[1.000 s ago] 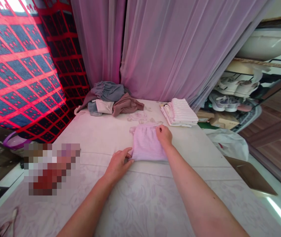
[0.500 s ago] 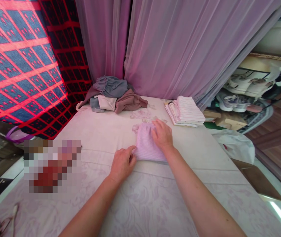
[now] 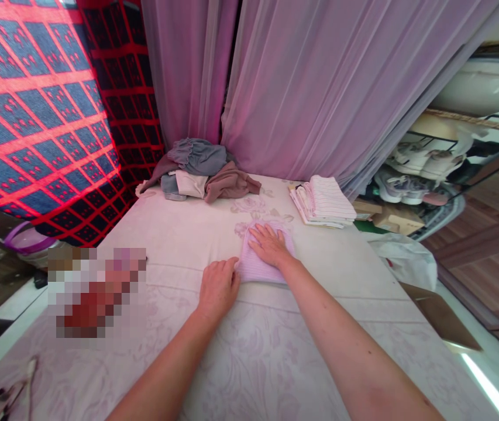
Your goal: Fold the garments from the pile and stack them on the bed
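I'm pressing my open right hand (image 3: 269, 245) flat on the folded pink cloth (image 3: 261, 270), while my left hand (image 3: 218, 287) is resting loosely against its edge, gripping nothing; it's seemingly calling for another fold

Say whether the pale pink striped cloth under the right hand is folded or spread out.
Folded: the pale pink striped cloth forms a small compact rectangle on the bed sheet, with the right hand flat on top.
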`<action>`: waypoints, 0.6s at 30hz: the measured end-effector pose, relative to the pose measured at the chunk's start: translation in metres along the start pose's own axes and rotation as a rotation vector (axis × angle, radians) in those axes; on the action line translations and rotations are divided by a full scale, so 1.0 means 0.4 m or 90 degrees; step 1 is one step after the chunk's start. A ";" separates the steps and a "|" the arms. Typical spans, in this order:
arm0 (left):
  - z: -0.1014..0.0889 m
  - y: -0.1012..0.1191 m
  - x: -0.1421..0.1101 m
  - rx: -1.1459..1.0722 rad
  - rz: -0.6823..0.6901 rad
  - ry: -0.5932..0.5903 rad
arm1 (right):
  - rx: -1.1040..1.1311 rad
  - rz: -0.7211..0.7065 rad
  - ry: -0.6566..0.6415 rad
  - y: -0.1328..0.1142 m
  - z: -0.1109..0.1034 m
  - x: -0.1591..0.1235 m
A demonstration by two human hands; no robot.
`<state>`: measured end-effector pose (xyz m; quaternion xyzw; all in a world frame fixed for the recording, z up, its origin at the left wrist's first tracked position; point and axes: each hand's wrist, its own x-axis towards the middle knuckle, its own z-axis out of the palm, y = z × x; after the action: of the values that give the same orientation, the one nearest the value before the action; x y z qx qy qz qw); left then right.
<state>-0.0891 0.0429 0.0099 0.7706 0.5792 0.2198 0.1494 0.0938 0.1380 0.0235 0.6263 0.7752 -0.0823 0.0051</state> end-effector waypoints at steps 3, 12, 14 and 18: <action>0.006 -0.007 -0.005 -0.028 0.043 0.017 | -0.007 0.024 0.027 0.007 0.001 -0.006; 0.017 -0.065 0.024 -0.138 0.055 -0.007 | 0.009 0.095 0.031 0.019 0.000 -0.015; 0.017 -0.071 0.027 -0.151 0.045 0.013 | 0.016 0.111 0.076 0.009 -0.011 -0.037; 0.019 -0.043 0.014 -0.089 0.149 -0.013 | -0.009 0.081 0.131 -0.028 -0.008 -0.109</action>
<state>-0.0981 0.0533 -0.0039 0.8229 0.4668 0.2677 0.1823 0.0927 0.0940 0.0329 0.6796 0.7307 -0.0116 -0.0649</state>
